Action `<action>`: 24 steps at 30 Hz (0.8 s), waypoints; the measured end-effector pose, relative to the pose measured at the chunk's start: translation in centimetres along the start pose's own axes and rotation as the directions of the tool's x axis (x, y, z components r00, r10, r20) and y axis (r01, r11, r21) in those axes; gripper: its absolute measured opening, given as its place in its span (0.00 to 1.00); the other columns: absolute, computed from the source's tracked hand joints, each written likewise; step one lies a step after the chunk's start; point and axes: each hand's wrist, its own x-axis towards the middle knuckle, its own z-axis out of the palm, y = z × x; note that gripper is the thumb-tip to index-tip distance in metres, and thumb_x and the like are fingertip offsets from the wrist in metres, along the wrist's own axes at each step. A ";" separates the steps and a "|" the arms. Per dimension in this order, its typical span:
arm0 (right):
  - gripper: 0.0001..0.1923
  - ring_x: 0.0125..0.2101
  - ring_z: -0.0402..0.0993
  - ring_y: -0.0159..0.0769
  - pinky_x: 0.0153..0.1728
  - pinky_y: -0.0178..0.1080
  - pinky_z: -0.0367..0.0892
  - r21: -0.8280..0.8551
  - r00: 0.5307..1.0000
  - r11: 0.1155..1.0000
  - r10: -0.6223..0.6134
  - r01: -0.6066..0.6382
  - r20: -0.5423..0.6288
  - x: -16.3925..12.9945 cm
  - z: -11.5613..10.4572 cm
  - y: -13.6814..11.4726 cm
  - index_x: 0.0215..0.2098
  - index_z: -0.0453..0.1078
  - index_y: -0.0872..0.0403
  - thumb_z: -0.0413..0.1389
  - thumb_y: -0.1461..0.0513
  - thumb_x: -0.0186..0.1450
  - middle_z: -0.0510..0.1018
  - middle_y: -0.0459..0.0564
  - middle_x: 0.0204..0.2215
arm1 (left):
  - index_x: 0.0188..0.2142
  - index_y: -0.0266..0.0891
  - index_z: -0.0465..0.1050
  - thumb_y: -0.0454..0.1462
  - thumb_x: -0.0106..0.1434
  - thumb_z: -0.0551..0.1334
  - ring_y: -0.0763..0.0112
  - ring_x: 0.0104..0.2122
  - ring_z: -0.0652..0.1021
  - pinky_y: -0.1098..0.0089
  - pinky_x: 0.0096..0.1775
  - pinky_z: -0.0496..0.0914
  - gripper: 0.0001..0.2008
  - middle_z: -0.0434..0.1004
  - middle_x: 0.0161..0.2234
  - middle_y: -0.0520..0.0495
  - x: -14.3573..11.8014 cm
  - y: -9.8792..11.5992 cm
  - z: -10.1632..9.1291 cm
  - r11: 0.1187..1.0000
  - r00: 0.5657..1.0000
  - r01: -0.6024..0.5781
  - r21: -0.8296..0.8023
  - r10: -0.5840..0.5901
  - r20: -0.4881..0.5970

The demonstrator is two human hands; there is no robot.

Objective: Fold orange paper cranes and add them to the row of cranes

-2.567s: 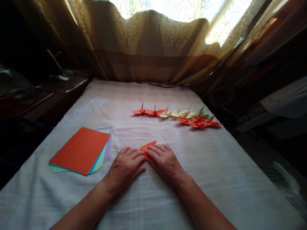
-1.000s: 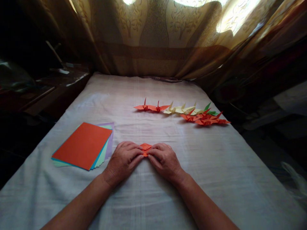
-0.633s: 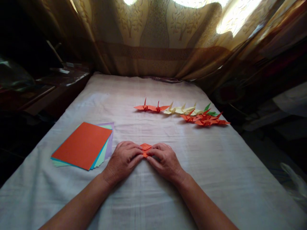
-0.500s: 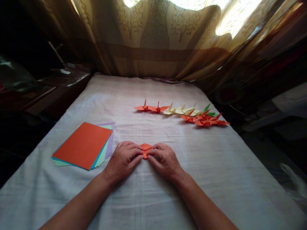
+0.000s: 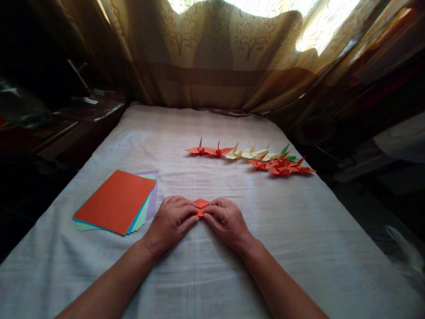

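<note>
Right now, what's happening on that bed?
A person presses both hands, left hand and right hand, onto a small folded orange paper lying on the white cloth; the fingertips meet over it. A stack of coloured sheets, orange on top, lies to the left. A row of finished paper cranes, in orange, cream and green, sits farther back on the right.

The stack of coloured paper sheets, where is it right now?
In the head view the stack of coloured paper sheets lies flat on the white cloth, orange sheet on top, just beyond and to the left of the left hand, apart from it.
</note>
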 end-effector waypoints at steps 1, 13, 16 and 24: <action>0.05 0.37 0.73 0.36 0.41 0.39 0.65 -0.007 1.000 1.000 -0.003 0.003 -0.003 0.0 0.1 0.0 0.35 0.78 0.50 0.59 0.61 0.66 0.79 0.48 0.33 | 0.39 0.44 0.77 0.38 0.67 0.62 0.63 0.43 0.77 0.59 0.49 0.65 0.05 0.82 0.40 0.49 0.0 0.0 0.0 1.000 1.000 -0.002 0.012 0.002 -0.002; 0.06 0.36 0.71 0.37 0.41 0.39 0.64 -0.029 0.998 0.999 0.034 -0.035 -0.046 0.2 0.1 -0.5 0.32 0.74 0.51 0.57 0.63 0.66 0.77 0.48 0.32 | 0.32 0.42 0.76 0.36 0.65 0.62 0.63 0.43 0.77 0.59 0.49 0.65 0.05 0.81 0.40 0.48 0.3 0.6 0.4 0.993 0.993 0.114 0.007 -0.113 -0.030; 0.06 0.35 0.71 0.37 0.40 0.38 0.63 -0.033 0.994 0.995 0.091 -0.092 -0.053 0.3 0.4 -0.7 0.30 0.73 0.52 0.57 0.64 0.65 0.76 0.48 0.31 | 0.32 0.42 0.76 0.37 0.65 0.62 0.63 0.42 0.77 0.59 0.49 0.65 0.05 0.81 0.39 0.48 0.4 0.6 0.4 0.993 0.992 0.118 -0.005 -0.118 -0.034; 0.06 0.34 0.69 0.36 0.38 0.38 0.61 -0.051 0.979 0.981 0.179 -0.185 -0.102 0.5 0.9 -1.3 0.28 0.69 0.52 0.57 0.66 0.63 0.75 0.47 0.30 | 0.30 0.41 0.73 0.36 0.65 0.62 0.62 0.44 0.75 0.59 0.50 0.65 0.06 0.78 0.41 0.47 0.4 0.6 1.1 0.987 0.986 0.154 0.044 -0.150 -0.074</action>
